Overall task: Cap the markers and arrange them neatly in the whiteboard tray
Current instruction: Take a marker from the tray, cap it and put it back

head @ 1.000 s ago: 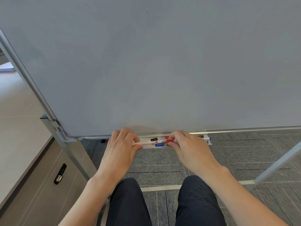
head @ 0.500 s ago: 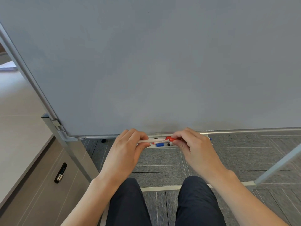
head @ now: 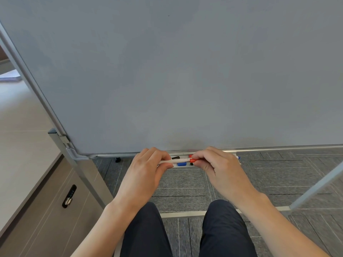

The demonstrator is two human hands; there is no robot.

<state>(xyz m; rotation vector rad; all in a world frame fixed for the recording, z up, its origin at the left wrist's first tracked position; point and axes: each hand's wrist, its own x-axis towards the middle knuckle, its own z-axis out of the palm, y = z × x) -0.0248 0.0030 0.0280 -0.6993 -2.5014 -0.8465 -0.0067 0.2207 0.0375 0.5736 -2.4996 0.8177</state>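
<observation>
**Red cap brought onto the marker above the tray**

Since the earlier frames, the two hands have been drawn closer together, and the red cap (head: 193, 160) has been brought against the end of the white marker (head: 178, 161). The marker is held level, just above the whiteboard tray (head: 238, 160). The barrel is clamped by the fingers of the left hand (head: 146, 167), closed around its left part. The cap is pinched between the thumb and fingertips of the right hand (head: 217, 164). Whether the cap is already pressed fully home cannot be told from this view.

The task seems to be in an early or middle stage. In the tray, a loose blue cap or capped end (head: 181, 164), a black piece (head: 175, 157) and a second small black piece (head: 191, 164) are seen, and another red part (head: 190, 156) lies behind the right fingers. A blue tip (head: 239, 157) shows at the right end of the tray. Which of these markers are capped cannot be decided, as much is hidden by the hands. The arranging is judged to be still left.

The tray is a narrow pale ledge fixed under the large clean whiteboard (head: 185, 71), which stands on a metal frame (head: 81, 169). The floor is covered with grey carpet tiles (head: 278, 179). At the left, a cabinet with a lock (head: 69, 196) is seen.
</observation>
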